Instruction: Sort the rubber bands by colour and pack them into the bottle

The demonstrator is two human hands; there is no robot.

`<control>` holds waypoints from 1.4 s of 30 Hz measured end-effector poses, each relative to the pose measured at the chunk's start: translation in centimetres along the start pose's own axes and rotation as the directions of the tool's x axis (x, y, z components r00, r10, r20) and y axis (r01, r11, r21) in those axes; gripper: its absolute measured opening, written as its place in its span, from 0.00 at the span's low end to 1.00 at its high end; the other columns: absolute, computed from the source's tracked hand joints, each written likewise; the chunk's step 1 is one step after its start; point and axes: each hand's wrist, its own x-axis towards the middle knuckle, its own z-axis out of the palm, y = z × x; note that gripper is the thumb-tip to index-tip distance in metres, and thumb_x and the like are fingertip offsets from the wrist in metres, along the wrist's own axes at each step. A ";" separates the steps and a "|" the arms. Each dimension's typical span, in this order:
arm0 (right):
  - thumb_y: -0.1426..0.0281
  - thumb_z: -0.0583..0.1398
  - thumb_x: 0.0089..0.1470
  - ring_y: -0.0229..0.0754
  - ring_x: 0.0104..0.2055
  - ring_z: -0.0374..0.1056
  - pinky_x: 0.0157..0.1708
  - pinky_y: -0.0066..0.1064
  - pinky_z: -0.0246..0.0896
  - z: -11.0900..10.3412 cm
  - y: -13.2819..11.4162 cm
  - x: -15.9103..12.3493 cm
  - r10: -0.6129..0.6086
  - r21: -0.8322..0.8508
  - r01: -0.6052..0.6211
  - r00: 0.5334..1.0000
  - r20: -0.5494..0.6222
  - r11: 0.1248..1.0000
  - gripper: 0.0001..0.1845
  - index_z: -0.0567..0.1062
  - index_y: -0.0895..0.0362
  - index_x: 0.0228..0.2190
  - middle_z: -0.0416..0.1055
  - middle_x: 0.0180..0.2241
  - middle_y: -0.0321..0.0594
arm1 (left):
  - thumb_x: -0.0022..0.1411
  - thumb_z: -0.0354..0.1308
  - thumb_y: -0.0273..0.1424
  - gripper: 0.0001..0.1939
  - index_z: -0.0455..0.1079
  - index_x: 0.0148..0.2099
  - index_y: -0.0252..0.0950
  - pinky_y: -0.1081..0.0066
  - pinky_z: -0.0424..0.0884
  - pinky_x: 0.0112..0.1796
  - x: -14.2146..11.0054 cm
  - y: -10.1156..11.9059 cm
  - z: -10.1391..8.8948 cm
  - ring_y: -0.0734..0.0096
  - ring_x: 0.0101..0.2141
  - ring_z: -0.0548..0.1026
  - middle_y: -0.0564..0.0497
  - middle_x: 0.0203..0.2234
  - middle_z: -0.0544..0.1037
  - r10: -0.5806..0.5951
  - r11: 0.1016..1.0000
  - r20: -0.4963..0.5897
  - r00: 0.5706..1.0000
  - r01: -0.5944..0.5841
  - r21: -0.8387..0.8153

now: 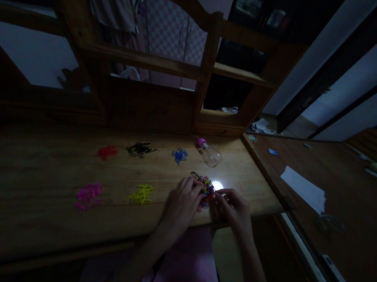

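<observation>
A heap of mixed-colour paper clips (207,184) lies near the front edge of the wooden desk. My left hand (185,199) rests against its left side, fingers curled together over the clips; whatever is under the fingertips is hidden. From the right, my right hand (233,206) reaches to the heap, thumb and forefinger pinched at a small red paper clip (214,196). Sorted by colour to the left and behind are yellow clips (140,194), pink clips (89,195), red clips (107,152), black clips (140,149) and blue clips (179,155).
A clear bottle with a pink cap (210,153) lies on its side behind the heap. A bright light spot (217,186) falls beside my right hand. Wooden shelving (151,105) closes off the back. On the right, a brown surface holds white paper (304,189).
</observation>
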 end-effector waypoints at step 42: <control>0.63 0.63 0.54 0.40 0.30 0.70 0.29 0.29 0.63 2.0 -3.4 -0.2 -0.087 0.178 0.093 0.995 -0.040 0.980 0.10 0.78 0.56 0.35 0.77 0.31 0.40 | 0.62 0.49 0.24 0.12 0.74 0.39 0.27 0.71 0.74 0.46 0.8 2.6 -2.0 0.67 0.44 0.77 0.39 0.42 0.78 -0.419 -0.572 0.552 0.721 0.262 -0.777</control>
